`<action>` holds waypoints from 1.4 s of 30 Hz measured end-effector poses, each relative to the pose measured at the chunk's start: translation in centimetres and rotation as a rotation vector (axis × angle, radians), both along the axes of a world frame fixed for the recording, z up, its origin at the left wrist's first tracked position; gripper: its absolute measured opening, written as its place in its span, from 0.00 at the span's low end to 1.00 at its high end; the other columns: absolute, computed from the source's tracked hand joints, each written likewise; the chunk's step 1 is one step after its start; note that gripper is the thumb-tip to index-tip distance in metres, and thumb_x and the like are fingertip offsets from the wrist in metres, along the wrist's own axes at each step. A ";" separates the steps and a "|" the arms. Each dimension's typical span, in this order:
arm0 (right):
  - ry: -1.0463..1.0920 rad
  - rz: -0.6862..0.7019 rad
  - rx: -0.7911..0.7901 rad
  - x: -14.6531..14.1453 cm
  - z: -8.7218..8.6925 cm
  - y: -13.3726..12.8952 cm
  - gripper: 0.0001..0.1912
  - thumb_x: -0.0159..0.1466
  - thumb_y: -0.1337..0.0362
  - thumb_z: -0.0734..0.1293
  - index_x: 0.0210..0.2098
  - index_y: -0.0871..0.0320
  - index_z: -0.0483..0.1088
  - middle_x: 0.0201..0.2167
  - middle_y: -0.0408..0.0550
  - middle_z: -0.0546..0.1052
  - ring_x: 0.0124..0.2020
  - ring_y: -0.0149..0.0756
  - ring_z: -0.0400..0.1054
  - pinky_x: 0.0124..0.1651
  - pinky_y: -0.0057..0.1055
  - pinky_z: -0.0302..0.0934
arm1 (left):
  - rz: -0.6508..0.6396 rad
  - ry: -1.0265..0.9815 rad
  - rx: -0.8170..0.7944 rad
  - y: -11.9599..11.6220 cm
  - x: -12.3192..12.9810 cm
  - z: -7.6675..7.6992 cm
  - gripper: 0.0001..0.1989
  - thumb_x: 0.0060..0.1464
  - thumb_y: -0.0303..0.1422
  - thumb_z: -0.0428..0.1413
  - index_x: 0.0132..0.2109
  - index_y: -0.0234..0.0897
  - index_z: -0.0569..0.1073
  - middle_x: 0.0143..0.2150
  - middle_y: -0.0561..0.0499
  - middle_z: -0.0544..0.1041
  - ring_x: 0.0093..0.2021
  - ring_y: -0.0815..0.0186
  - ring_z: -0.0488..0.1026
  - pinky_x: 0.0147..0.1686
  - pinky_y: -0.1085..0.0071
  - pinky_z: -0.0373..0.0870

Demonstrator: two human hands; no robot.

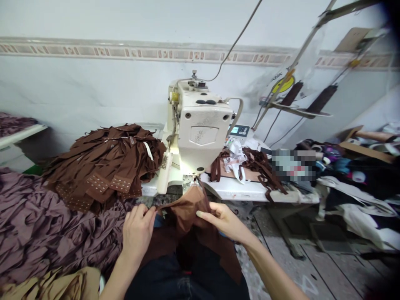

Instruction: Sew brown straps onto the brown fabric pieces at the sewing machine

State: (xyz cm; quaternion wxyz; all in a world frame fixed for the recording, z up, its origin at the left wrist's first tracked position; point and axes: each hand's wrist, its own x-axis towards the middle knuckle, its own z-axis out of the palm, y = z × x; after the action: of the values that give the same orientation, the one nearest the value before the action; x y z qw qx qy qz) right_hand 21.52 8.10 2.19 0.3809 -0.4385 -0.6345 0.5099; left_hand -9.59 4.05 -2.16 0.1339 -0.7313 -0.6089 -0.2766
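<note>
Pinching the brown cloth [191, 204], the left hand [137, 228] and right hand [227, 220] hold what seems light, soft, floppy; edges by each hand grip best.

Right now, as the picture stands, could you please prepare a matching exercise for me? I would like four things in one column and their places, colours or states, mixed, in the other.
Column one
1. Sewing machine
2. Thread cones
3. Heap of purplish cloth
4. Brown cloth in front of the machine

Column two
A. Crumpled, at the lower left
B. Held by the left hand and the right hand
C. Whitish, near the middle of the picture
D. Dark, at the upper right

Right pairs: 1-C, 2-D, 3-A, 4-B
</note>
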 end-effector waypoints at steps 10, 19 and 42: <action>-0.286 0.459 -0.241 6.9 3.2 -1.9 0.31 0.71 0.39 0.68 0.23 0.57 0.73 0.19 0.42 0.72 0.19 0.30 0.60 0.22 0.27 0.52 | -0.324 -1.084 -0.359 -0.4 5.6 0.3 0.18 0.69 0.39 0.57 0.59 0.41 0.83 0.57 0.43 0.85 0.49 0.58 0.85 0.45 0.65 0.83; -0.143 -0.024 0.105 2.8 -1.1 -2.0 0.20 0.73 0.46 0.69 0.38 0.54 0.85 0.38 0.50 0.84 0.40 0.44 0.76 0.44 0.34 0.68 | -0.533 -1.313 -0.763 -3.6 11.1 0.4 0.15 0.60 0.44 0.68 0.43 0.36 0.87 0.39 0.47 0.81 0.31 0.70 0.74 0.30 0.75 0.70; -0.062 -0.134 0.398 -0.8 3.8 -1.5 0.24 0.73 0.55 0.72 0.21 0.54 0.73 0.23 0.45 0.76 0.30 0.40 0.75 0.35 0.33 0.64 | -0.479 -1.108 -0.456 -2.7 8.4 3.9 0.07 0.72 0.36 0.56 0.52 0.40 0.75 0.51 0.45 0.79 0.48 0.63 0.80 0.49 0.68 0.78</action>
State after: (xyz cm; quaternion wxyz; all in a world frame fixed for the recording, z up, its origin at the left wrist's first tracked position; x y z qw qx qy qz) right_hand 20.68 6.63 6.04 0.4732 -0.4113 -0.7037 0.3343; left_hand -1.21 1.39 1.76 -0.4247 -0.6056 -0.4514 -0.4992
